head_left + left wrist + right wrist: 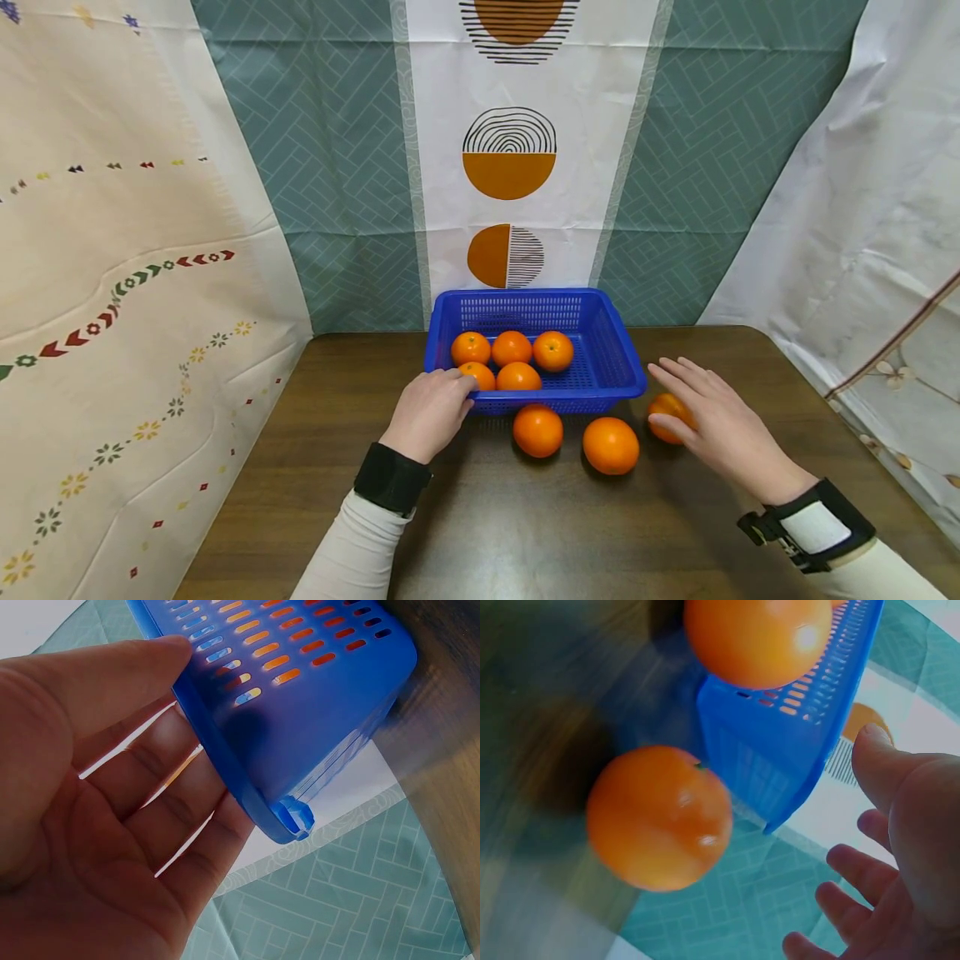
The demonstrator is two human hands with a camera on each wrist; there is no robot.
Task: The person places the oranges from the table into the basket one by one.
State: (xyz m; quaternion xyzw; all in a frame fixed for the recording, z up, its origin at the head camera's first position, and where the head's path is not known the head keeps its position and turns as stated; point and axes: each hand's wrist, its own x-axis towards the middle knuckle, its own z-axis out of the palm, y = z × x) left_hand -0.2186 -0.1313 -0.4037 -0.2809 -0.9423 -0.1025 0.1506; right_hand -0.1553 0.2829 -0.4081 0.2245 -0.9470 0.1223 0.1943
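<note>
A blue plastic basket with slotted walls stands toward the back of the table, several oranges inside it. My left hand grips its front rim near the left corner. In the left wrist view the thumb lies on the outer side of the basket wall, while the other fingers pass behind the rim. My right hand hovers with spread fingers over an orange right of the basket, partly covering it in the head view. The right wrist view shows this orange apart from the fingers.
Two more oranges sit on the table before the basket: one close to its front wall, the other farther right. A patterned cloth hangs behind the brown table, and light cloths flank it.
</note>
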